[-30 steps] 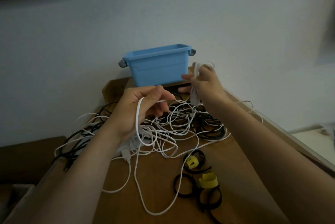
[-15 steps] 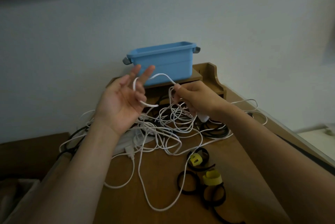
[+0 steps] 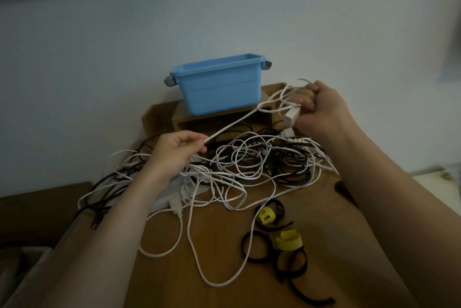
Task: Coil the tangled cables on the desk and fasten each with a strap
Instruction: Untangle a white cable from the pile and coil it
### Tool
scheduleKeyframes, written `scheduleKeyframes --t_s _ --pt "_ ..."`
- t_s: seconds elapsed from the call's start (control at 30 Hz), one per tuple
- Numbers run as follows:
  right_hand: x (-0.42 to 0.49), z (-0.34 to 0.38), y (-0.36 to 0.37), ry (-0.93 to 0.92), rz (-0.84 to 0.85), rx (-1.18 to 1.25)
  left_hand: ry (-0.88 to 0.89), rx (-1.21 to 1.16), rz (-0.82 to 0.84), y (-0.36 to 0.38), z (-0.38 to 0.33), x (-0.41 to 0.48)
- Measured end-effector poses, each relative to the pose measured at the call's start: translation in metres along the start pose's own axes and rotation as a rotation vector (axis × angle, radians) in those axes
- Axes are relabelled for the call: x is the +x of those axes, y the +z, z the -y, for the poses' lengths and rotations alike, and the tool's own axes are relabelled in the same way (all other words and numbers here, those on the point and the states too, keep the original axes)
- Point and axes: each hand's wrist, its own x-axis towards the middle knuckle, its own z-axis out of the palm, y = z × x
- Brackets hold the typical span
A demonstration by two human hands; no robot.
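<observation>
Desk [image 3: 324,208] cluttered; white cable [image 3: 234,124] taut between pinching left hand [image 3: 174,149] and gripping right hand [image 3: 321,105].

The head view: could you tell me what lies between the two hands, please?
In the head view, a taut stretch of white cable runs from the left hand, which pinches it, to the right hand.

My head carries the only camera, a wide-angle one that looks forward and down over my arms, near enough that both forearms fill the lower corners. My left hand [image 3: 174,149] and right hand [image 3: 323,108] sit mid-frame above the desk [image 3: 331,232], and the pale wall [image 3: 249,8] takes the upper half of the view
</observation>
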Motion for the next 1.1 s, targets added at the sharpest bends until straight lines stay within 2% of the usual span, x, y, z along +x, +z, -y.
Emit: scheduleKeyframes --t_s 0.1,0.2,0.3,0.37,0.43,0.5,0.6,0.73,0.87,0.97,1.1 --pt "0.006 0.008 0.002 -0.250 -0.137 -0.041 0.031 0.124 0.071 0.004 0.001 -0.001" --pt "0.012 0.007 0.003 -0.411 -0.242 -0.150 0.060 0.222 0.157 0.007 0.001 -0.004" --pt "0.009 0.001 0.006 -0.538 -0.330 -0.455 0.073 0.277 0.186 0.008 0.000 -0.005" --pt "0.003 -0.008 0.007 -0.588 -0.343 -0.807 0.121 0.283 0.173 0.008 -0.005 -0.008" --pt "-0.002 -0.019 0.004 -0.614 -0.257 -1.196 0.202 0.280 0.168 0.010 -0.014 -0.011" --pt "-0.005 -0.029 0.000 -0.586 -0.057 -1.487 0.302 0.268 0.172 0.011 -0.022 -0.013" --pt "-0.011 -0.046 -0.002 -0.391 0.206 -1.737 0.421 0.168 0.128 0.010 -0.032 -0.013" --pt "-0.027 -0.071 0.003 -0.120 0.405 -1.765 0.511 0.038 0.048 0.008 -0.041 -0.013" --pt "-0.036 -0.082 0.007 0.072 0.516 -1.642 0.433 -0.118 -0.021 0.002 -0.036 -0.011" --pt "-0.036 -0.084 0.005 0.001 0.506 -1.651 0.403 -0.127 -0.035 0.000 -0.030 -0.008" --pt "-0.031 -0.080 0.004 -0.126 0.445 -1.580 0.348 -0.004 0.194 -0.002 -0.016 -0.004"
